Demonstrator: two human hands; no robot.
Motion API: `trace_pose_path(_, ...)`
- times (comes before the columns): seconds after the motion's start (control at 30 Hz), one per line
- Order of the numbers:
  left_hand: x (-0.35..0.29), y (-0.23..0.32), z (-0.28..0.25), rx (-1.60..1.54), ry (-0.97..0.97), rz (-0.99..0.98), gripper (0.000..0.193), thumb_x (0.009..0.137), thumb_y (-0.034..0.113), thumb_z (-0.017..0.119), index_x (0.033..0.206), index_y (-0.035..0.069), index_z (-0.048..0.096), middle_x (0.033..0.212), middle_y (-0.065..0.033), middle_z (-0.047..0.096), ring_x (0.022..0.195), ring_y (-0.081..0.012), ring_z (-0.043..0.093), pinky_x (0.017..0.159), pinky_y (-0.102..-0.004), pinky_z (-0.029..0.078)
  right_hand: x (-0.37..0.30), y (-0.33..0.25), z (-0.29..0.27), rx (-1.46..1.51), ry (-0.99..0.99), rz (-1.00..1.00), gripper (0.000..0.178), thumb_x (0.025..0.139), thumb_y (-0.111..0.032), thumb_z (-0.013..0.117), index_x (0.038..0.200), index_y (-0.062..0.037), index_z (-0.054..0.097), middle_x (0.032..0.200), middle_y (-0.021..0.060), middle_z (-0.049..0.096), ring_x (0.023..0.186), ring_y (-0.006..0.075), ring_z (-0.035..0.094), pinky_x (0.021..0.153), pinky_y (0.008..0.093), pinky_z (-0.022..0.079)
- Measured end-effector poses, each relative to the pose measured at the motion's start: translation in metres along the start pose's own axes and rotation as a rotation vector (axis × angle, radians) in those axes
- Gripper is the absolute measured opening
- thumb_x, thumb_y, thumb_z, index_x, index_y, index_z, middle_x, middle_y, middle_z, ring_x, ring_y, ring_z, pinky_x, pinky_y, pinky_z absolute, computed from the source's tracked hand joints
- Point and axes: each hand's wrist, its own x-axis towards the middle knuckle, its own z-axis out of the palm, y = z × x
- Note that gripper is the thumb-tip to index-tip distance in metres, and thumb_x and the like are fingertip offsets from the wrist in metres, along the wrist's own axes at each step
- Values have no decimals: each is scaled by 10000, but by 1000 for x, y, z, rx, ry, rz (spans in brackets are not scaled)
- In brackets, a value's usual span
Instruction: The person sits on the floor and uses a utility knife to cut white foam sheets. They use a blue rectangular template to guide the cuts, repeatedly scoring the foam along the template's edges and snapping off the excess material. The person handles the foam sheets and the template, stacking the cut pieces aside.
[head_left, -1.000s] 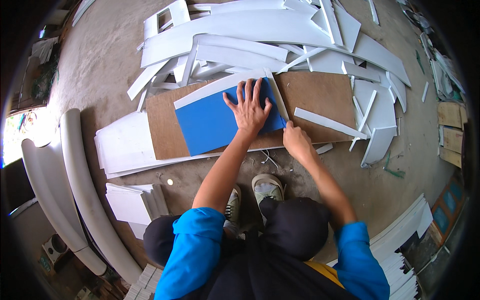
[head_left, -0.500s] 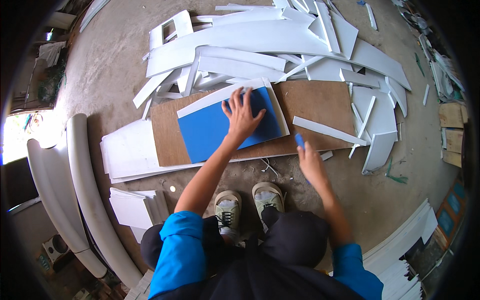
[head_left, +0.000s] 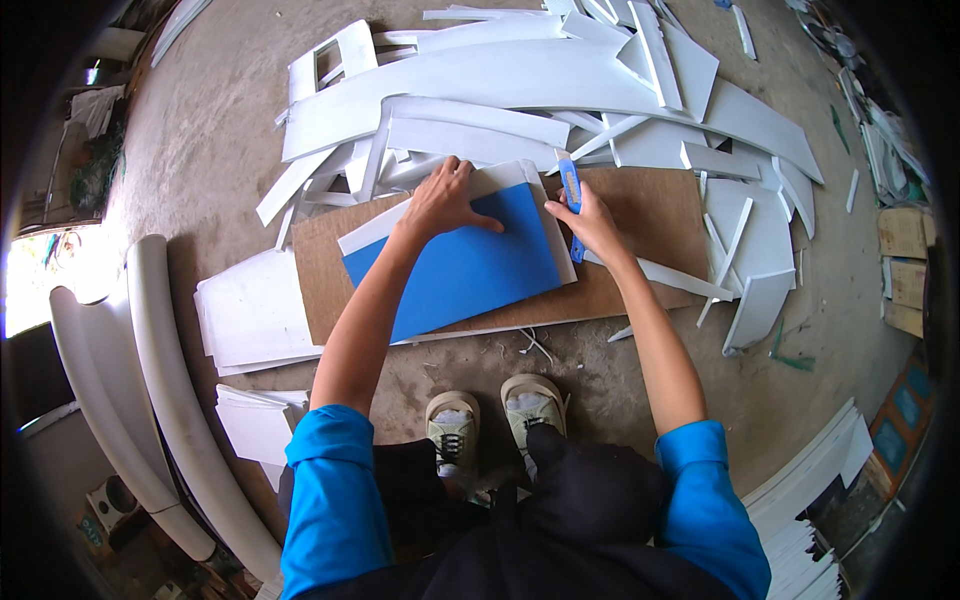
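Leftmost, pale curved panels (head_left: 195,410) stood on the floor, and a stack (head_left: 250,425) of white sheets lay nearer the feet. Next came the left arm (head_left: 350,325), rising from its rolled blue sleeve and slanting right toward the left hand (head_left: 440,205). That hand lay palm down across the upper edge of the blue sheet (head_left: 470,270) and the white panel (head_left: 372,229) showing along its top and right sides. Its fingers were half bent at the far edge, the thumb stretched out well away from them over the blue; the hand was loosely open, though whether the fingertips hooked the panel could not be told. Blue sheet and panel lay aslant on the brown board (head_left: 645,220), before the scrap pile (head_left: 470,75). Just beyond the sheet's right edge, the right hand (head_left: 592,222) was closed around a blue knife (head_left: 571,185), which stuck out above and below the fist, its upper end tipped slightly left. The right forearm (head_left: 655,330) slanted up and left from its sleeve, passing in front of a white strip (head_left: 680,281)
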Motion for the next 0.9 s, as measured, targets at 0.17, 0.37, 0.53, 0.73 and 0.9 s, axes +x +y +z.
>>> trace_pose_path(0.17, -4, 18, -29, -12, -123, -16, 939, 398, 562, 799, 1045, -28, 457, 663, -193, 590, 660, -353, 618, 627, -409, 494, -13, -12, -11, 230, -176, 77, 383, 722, -287, 723, 909, -61, 477, 828, 0, 478, 766, 109, 472, 688, 254, 390)
trace_pose_path(0.37, -30, 32, -67, -112, -44, 149, 953, 356, 526, 836, 1033, -30, 460, 687, -207, 598, 704, -339, 628, 665, -378, 501, -46, -37, -27, 480, -257, 98, 412, 684, -313, 756, 908, -102, 481, 849, -19, 457, 818, 93, 455, 724, 230, 354)
trace_pose_path(0.53, -61, 59, -113, -198, -49, 208, 991, 363, 533, 837, 1066, -40, 439, 783, -212, 605, 801, -329, 625, 742, -377, 495, -84, -73, -35, 708, -335, 39, 331, 722, -258, 730, 893, -152, 467, 836, -73, 461, 817, 50, 451, 729, 204, 354)
trace_pose_path(0.73, -112, 75, -148, -188, 195, 415, 933, 361, 547, 831, 986, -41, 463, 610, -176, 568, 634, -316, 625, 610, -347, 495, -124, -120, -24, 892, -512, 12, 314, 745, -299, 705, 920, -166, 482, 810, -59, 478, 838, 50, 464, 710, 199, 365)
trace_pose_path(0.9, -143, 86, -155, -137, 243, 407, 905, 386, 523, 832, 993, -37, 463, 627, -194, 579, 640, -320, 628, 613, -343, 496, -142, -129, -21, 879, -539, 19, 309, 756, -278, 691, 944, -145, 485, 866, -27, 507, 850, 73, 503, 721, 218, 406)
